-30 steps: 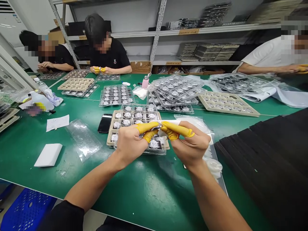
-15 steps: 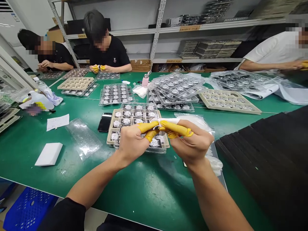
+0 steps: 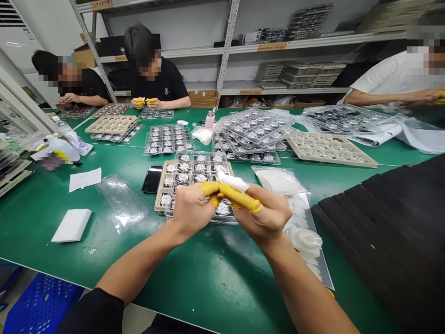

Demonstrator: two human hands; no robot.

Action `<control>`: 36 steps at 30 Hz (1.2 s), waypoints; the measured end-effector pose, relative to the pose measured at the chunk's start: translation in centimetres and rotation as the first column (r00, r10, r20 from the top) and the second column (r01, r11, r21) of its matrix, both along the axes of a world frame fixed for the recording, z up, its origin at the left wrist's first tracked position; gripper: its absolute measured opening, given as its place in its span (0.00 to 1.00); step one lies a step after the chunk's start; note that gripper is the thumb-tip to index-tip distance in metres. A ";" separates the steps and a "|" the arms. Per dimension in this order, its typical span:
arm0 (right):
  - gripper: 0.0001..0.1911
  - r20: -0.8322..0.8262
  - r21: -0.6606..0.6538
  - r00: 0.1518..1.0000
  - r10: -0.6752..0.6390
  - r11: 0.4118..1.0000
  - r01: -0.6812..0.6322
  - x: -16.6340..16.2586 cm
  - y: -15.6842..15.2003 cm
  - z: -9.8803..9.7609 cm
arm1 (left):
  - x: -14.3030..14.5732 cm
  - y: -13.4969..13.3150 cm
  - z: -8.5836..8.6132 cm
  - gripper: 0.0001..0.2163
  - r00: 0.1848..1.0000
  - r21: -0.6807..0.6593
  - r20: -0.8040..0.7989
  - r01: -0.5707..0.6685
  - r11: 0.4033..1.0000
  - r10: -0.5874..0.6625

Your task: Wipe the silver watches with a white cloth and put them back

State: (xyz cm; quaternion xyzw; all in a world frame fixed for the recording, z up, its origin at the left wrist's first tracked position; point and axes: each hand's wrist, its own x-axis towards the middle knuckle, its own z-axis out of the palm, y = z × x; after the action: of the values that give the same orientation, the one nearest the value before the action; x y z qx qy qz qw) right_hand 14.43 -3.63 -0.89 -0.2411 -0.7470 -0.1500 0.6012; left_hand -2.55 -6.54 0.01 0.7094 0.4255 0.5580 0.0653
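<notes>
Over the green tabletop (image 3: pixel 104 260), a white wipe (image 3: pixel 231 182) sticks up from where the left hand (image 3: pixel 189 208) and right hand (image 3: pixel 264 215) press together, both curled shut on it, their yellow finger cots (image 3: pixel 236 197) touching. Anything smaller in their grip is hidden. Just beneath lies a beige tray (image 3: pixel 158 197) of round metal-faced pieces (image 3: pixel 200 177), beside a black phone (image 3: pixel 152 179).

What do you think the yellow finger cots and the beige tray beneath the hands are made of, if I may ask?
The yellow finger cots look like thin, matte latex or similar rubber, fitting snugly around the fingers. The beige tray seems to be moulded plastic, dull-finished with regular pockets, though the view leaves that open.
</notes>
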 end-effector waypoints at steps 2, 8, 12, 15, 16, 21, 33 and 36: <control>0.20 -0.057 -0.030 0.998 -0.008 1.000 0.007 -0.2 0.0 0.1 | 0.3 -0.1 -0.1 0.12 0.993 -0.042 0.116 0.020 0.999 -0.014; 0.14 -0.110 -0.182 0.991 -0.069 0.982 0.048 0.6 0.3 0.9 | 1.1 0.3 -0.3 0.08 0.843 -0.238 0.533 0.231 0.943 -0.072; 0.09 -0.245 -0.339 0.957 -0.158 0.938 0.068 1.2 0.4 1.3 | 0.9 1.3 -0.2 0.11 0.716 -0.318 0.698 0.339 0.885 -0.023; 0.06 -0.447 -0.574 0.892 -0.070 0.787 -0.226 0.8 0.3 1.5 | 0.7 1.7 -0.2 0.14 0.679 -0.313 0.732 0.409 0.857 -0.057; 0.07 -0.475 -0.609 0.879 -0.039 0.735 -0.296 0.5 0.2 1.4 | 0.7 1.7 -0.2 0.14 0.671 -0.302 0.738 0.433 0.849 -0.079; 0.09 -0.429 -0.625 0.898 0.098 0.686 -0.373 0.0 0.2 0.9 | 0.9 1.6 -0.4 0.13 0.686 -0.270 0.703 0.502 0.822 -0.189; 0.14 0.073 -0.070 0.978 -0.196 0.977 0.201 0.5 0.8 -0.4 | -0.1 0.8 -1.1 0.11 0.995 -0.198 0.098 -0.011 0.980 0.031; 0.15 0.059 -0.057 0.940 -0.337 0.939 0.340 1.1 1.1 -0.4 | 0.5 1.3 -1.2 0.10 0.956 -0.360 0.292 0.139 0.923 -0.030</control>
State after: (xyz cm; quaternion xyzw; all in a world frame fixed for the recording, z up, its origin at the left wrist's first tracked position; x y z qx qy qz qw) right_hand 15.50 -2.56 -1.32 -0.3821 -0.7131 -0.2322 0.5399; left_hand -2.07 -5.26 -1.22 0.6149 0.4799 0.5575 0.2842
